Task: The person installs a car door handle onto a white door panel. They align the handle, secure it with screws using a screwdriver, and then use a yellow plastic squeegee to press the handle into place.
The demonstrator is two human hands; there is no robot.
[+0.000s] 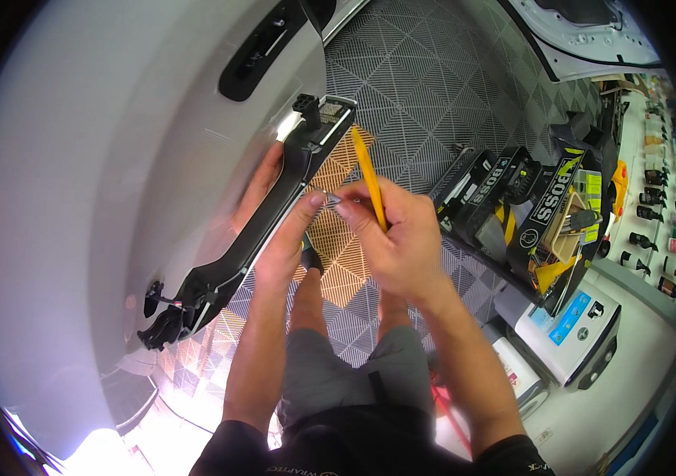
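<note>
Head view is showing the left hand (286,238) gripping a long black door handle (263,214), its fingers wrapping around the middle, held just beside the glossy white car panel (108,182). Right hand (397,238) is clasping a yellow tool (370,178) upright while its fingers are pinching a tiny metal part (333,197) against the handle, above grey floor tiles (417,87).

Car panel (116,159) is smooth glossy painted metal, throws back glare; the door handle (259,230) looks like black plastic with a shiny strip along 1 edge; yellow tool (369,178) is matt plastic; floor tiles (433,87) are ribbed grey plastic; shorts (346,381) are soft grey cloth
</note>
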